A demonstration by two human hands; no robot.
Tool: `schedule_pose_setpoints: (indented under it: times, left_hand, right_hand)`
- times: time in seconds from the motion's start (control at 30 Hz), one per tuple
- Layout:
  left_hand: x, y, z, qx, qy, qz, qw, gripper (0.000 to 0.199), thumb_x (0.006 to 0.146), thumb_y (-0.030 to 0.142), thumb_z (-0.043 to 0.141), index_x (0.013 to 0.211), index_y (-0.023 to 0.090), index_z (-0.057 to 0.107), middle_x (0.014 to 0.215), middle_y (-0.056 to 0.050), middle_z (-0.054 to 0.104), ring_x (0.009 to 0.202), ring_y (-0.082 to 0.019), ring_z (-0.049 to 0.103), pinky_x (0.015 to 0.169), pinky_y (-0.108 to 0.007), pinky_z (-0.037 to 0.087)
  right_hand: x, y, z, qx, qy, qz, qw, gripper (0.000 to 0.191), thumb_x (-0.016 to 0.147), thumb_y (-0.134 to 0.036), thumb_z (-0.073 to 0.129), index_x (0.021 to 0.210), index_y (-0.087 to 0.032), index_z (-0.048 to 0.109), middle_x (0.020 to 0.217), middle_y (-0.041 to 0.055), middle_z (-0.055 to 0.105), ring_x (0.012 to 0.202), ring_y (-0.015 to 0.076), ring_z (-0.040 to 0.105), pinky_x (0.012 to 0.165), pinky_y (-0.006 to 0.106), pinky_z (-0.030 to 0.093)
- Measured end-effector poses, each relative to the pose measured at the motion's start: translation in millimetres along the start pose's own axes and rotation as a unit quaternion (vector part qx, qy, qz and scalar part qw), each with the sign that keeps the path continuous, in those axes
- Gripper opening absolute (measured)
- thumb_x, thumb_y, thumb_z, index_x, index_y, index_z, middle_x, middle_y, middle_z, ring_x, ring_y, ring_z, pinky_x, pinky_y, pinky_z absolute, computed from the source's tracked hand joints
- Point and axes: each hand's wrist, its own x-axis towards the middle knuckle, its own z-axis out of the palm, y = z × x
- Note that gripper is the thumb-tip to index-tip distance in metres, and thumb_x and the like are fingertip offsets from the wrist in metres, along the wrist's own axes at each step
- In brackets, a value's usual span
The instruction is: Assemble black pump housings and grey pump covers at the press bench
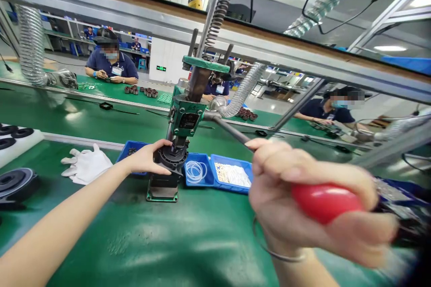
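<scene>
A green hand-lever press [188, 116] stands on the bench in front of me. Under its ram sits a black round plastic part [174, 158], tilted in view with the camera. My left hand [146, 158] steadies this part from the left, thumb and fingers curved around its edge. My right hand [303, 188] is wrapped around the red knob [325, 202] of the press lever [232, 130], close to the camera and slightly blurred. The ram's lower end comes down to the centre of the black part; whether it touches cannot be seen clearly.
Behind the press stand blue bins, one with clear rings [195, 172], one with small pale pieces [232, 175]. A white glove [85, 164] and a black round housing [16, 184] lie left. Co-workers [111, 63] sit across the bench. A metal rail [134, 13] crosses overhead.
</scene>
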Motion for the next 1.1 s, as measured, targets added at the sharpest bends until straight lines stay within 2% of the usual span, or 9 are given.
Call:
schedule_pose_setpoints:
  times: [0.07, 0.1, 0.23, 0.3, 0.5, 0.67, 0.83, 0.97, 1.1]
  left_hand:
    - [-1, 3, -0.7, 0.017, 0.0, -0.005, 1.0, 0.084, 0.059, 0.044, 0.086, 0.13, 0.021, 0.047, 0.127, -0.006, 0.063, 0.119, -0.027, 0.059, 0.113, -0.042, 0.04]
    - [-2, 5, -1.1, 0.023, 0.0, -0.01, 1.0, 0.085, 0.059, 0.044, 0.086, 0.13, 0.021, 0.046, 0.127, -0.006, 0.063, 0.119, -0.027, 0.059, 0.113, -0.043, 0.04]
    - [-4, 9, -2.3, 0.006, -0.011, -0.025, 1.0, 0.086, 0.059, 0.042, 0.086, 0.13, 0.02, 0.044, 0.127, -0.007, 0.064, 0.121, -0.027, 0.058, 0.113, -0.042, 0.039]
    - [-4, 9, -2.5, -0.004, -0.016, -0.026, 1.0, 0.086, 0.059, 0.041, 0.087, 0.131, 0.02, 0.044, 0.129, -0.007, 0.063, 0.123, -0.027, 0.057, 0.114, -0.041, 0.039]
    - [-7, 9, -3.0, 0.008, -0.019, -0.035, 0.999, 0.086, 0.061, 0.042, 0.086, 0.132, 0.021, 0.044, 0.132, -0.007, 0.061, 0.123, -0.026, 0.057, 0.114, -0.041, 0.038]
    - [-7, 6, -2.1, 0.004, -0.016, -0.046, 0.999, 0.09, 0.058, 0.042, 0.087, 0.134, 0.021, 0.042, 0.134, -0.009, 0.06, 0.127, -0.028, 0.054, 0.116, -0.044, 0.036]
    - [-5, 1, -1.1, -0.016, -0.014, -0.035, 0.999, 0.09, 0.058, 0.04, 0.087, 0.133, 0.021, 0.041, 0.134, -0.009, 0.059, 0.126, -0.027, 0.055, 0.115, -0.044, 0.037]
    - [-4, -1, 0.9, -0.001, -0.002, -0.022, 1.0, 0.088, 0.057, 0.04, 0.088, 0.131, 0.021, 0.043, 0.131, -0.008, 0.06, 0.124, -0.026, 0.056, 0.116, -0.044, 0.037]
    - [-3, -3, 5.6, 0.0, 0.021, -0.015, 1.0, 0.089, 0.059, 0.042, 0.088, 0.133, 0.021, 0.042, 0.131, -0.009, 0.06, 0.124, -0.027, 0.057, 0.115, -0.045, 0.037]
  right_hand:
    - [-17, 6, 3, 0.04, 0.046, -0.042, 0.997, 0.034, 0.093, -0.051, 0.05, 0.079, -0.023, 0.063, 0.056, -0.0038, 0.05, 0.051, 0.0149, 0.051, 0.072, 0.049, 0.054]
    - [-17, 8, 4, 0.053, 0.049, -0.052, 0.996, 0.032, 0.094, -0.048, 0.05, 0.081, -0.022, 0.064, 0.057, -0.0033, 0.051, 0.052, 0.0152, 0.052, 0.071, 0.048, 0.054]
    - [10, 3, 6, 0.039, -0.003, -0.025, 0.999, 0.031, 0.095, -0.048, 0.047, 0.083, -0.023, 0.062, 0.058, -0.0038, 0.05, 0.051, 0.0147, 0.052, 0.068, 0.044, 0.056]
    - [14, -2, 8, 0.012, 0.009, -0.011, 1.0, 0.028, 0.097, -0.047, 0.044, 0.086, -0.025, 0.059, 0.059, -0.0045, 0.048, 0.052, 0.0138, 0.053, 0.069, 0.042, 0.056]
    - [-22, 2, 15, 0.034, 0.084, -0.065, 0.994, 0.02, 0.097, -0.04, 0.046, 0.09, -0.027, 0.058, 0.063, -0.0046, 0.048, 0.058, 0.0145, 0.052, 0.076, 0.047, 0.054]
    - [-12, 6, 11, 0.073, 0.018, -0.077, 0.994, 0.023, 0.097, -0.042, 0.048, 0.093, -0.023, 0.062, 0.064, -0.0033, 0.051, 0.056, 0.0146, 0.052, 0.068, 0.043, 0.054]
    - [-13, 7, 14, 0.078, 0.083, -0.097, 0.989, 0.02, 0.097, -0.04, 0.048, 0.096, -0.024, 0.061, 0.063, -0.0041, 0.049, 0.057, 0.0149, 0.052, 0.074, 0.045, 0.053]
    - [-3, 5, 14, 0.071, 0.038, -0.073, 0.994, 0.023, 0.097, -0.043, 0.049, 0.091, -0.024, 0.06, 0.064, -0.0037, 0.05, 0.054, 0.0138, 0.051, 0.065, 0.038, 0.052]
    - [-13, 7, 16, 0.073, 0.068, -0.083, 0.991, 0.021, 0.097, -0.041, 0.048, 0.093, -0.024, 0.061, 0.064, -0.0036, 0.048, 0.057, 0.015, 0.053, 0.072, 0.043, 0.053]
